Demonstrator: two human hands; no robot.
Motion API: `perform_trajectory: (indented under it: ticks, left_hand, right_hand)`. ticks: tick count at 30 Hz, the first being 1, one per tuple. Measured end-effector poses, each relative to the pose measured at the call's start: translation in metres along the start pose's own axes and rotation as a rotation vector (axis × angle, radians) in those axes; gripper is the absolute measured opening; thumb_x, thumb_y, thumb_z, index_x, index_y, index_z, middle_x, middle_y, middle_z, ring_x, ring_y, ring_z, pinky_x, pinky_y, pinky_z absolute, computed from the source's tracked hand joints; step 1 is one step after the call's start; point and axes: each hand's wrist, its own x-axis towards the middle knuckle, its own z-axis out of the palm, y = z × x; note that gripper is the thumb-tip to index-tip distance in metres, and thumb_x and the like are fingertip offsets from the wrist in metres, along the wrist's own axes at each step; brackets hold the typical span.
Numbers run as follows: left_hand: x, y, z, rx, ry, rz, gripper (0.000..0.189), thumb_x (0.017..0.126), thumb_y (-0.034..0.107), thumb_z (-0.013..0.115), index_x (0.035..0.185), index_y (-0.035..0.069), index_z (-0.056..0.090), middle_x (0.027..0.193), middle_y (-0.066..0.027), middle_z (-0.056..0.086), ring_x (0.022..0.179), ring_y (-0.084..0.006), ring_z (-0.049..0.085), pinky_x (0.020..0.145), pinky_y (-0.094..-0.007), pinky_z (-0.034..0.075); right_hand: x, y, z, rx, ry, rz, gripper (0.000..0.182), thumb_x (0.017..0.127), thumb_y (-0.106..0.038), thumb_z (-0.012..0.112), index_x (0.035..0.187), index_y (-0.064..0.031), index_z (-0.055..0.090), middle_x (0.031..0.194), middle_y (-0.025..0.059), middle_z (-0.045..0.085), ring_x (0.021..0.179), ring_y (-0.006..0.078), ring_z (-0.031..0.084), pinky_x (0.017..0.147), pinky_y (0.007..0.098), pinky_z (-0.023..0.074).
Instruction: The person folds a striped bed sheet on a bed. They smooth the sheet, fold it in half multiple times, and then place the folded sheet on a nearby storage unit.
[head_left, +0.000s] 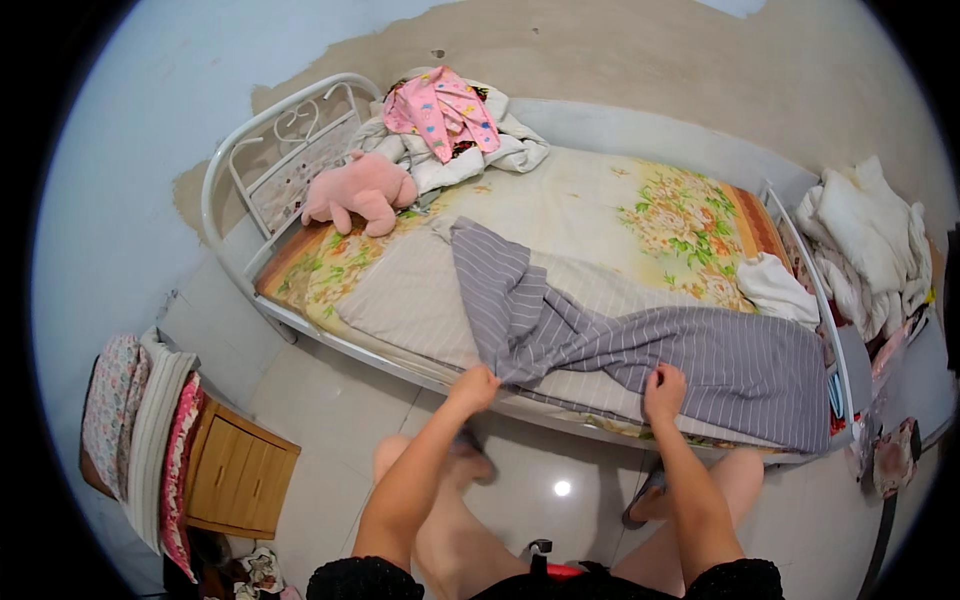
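A grey bedsheet with white stripes (735, 360) lies bunched and twisted along the near side of the bed, its paler face (412, 300) spread towards the headboard. My left hand (474, 390) is closed on the sheet's near edge, by the bed's front rail. Over the sheet's near part, further right, my right hand (664, 394) has its fingers curled; whether cloth is pinched in them is not clear. Beneath the sheet is a flowered mattress cover (675, 217), its yellow and orange pattern showing at the far side and both ends.
A pink plush toy (360, 193) and a heaped quilt (517, 146) with pink printed clothing (439, 112) sit near the white metal headboard (217, 157). White cloth (776, 289) lies by the footboard. Folded bedding (142, 427) rests on a wooden cabinet (240, 472) at left.
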Motion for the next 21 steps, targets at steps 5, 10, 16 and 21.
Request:
perform_trajectory:
  ticks: [5,10,16,21]
  left_hand:
    - [0.002,-0.041,0.002,-0.273,0.233,-0.006,0.023,0.088,0.025,0.059,0.096,0.003,0.063,0.088,-0.0170,0.067,0.086,-0.0339,0.064,0.077,-0.0422,0.050]
    - [0.058,-0.040,-0.013,-0.601,0.333,0.063,0.021,0.090,0.021,0.060,0.101,0.002,0.061,0.089,-0.0141,0.068,0.084,-0.0269,0.066,0.075,-0.0369,0.051]
    - [0.104,-0.076,-0.104,-0.962,0.420,-0.174,0.028,0.094,0.029,0.058,0.108,0.005,0.060,0.097,-0.0072,0.066,0.084,-0.0175,0.063,0.071,-0.0293,0.049]
    - [0.121,-0.126,-0.166,-1.153,0.375,-0.251,0.047,0.091,0.039,0.061,0.118,0.001,0.055,0.107,-0.0119,0.063,0.097,-0.0225,0.060,0.082,-0.0338,0.047]
  right_hand:
    - [0.027,-0.097,0.039,0.546,-0.136,0.138,0.009,0.086,-0.009,0.060,0.092,-0.0028,0.063,0.098,0.0105,0.063,0.089,0.0208,0.058,0.075,0.0355,0.0467]
    - [0.080,-0.206,0.149,0.746,-0.576,0.882,0.030,0.083,-0.010,0.065,0.110,0.0018,0.060,0.099,0.0147,0.063,0.087,0.0241,0.062,0.073,0.0383,0.0489]
    - [0.078,-0.309,0.229,1.176,-0.524,1.106,0.033,0.077,-0.004,0.068,0.108,0.0019,0.059,0.097,0.0122,0.062,0.087,0.0233,0.058,0.076,0.0382,0.0480]
    - [0.011,-0.376,0.190,1.125,-1.363,-0.050,0.023,0.088,-0.009,0.063,0.110,-0.0023,0.065,0.081,-0.0017,0.062,0.070,0.0057,0.051,0.063,0.0259,0.0450]
